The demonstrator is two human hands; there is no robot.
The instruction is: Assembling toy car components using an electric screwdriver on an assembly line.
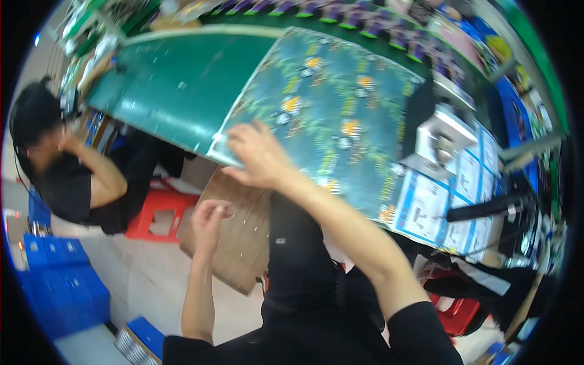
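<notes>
- Person is wearing a black short-sleeved top; sleeves are ending above the elbows.
- Both forearms are showing bare, no watch or bands visible.
- Left hand and right hand are going ungloved, no rings visible.
- Lower body is wearing black too.

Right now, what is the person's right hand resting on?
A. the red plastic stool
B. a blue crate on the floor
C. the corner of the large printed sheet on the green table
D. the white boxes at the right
C: the right hand lies flat on the near corner of the printed sheet spread over the green table.
</notes>
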